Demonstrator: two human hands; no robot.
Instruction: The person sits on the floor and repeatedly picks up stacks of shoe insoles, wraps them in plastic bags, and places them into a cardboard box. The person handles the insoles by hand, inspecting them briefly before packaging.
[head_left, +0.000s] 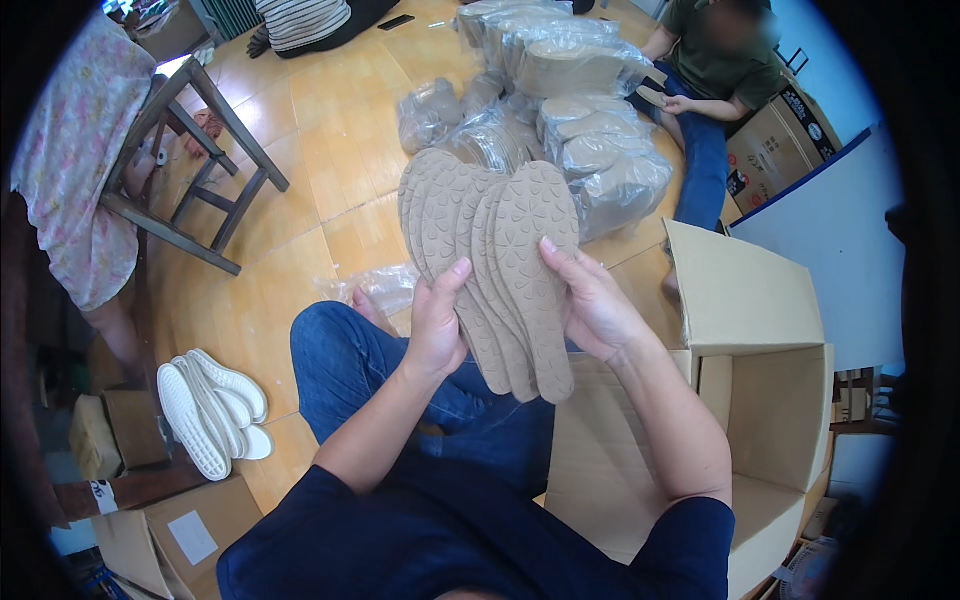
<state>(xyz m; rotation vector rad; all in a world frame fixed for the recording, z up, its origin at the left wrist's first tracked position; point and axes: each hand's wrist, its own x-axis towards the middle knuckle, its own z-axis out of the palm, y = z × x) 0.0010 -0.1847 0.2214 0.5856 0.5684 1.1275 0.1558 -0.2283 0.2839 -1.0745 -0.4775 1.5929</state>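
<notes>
Here both hands, left hand (437,325) and right hand (592,305), are closing firmly around fanned tan insoles (490,255); probably light, floppy, best pinched mid-length.

Matt, embossed tan rubber soles (500,250)

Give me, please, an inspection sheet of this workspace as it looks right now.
Surface: wooden floor.
Job's things: fanned stack of tan soles held in both hands.
Clutter: bagged soles, white soles, empty plastic bag.
Grippers: left hand and right hand grip the stack from either side.
Cables: nothing seen.
Surroundings: open cardboard box, stool, seated person.
</notes>
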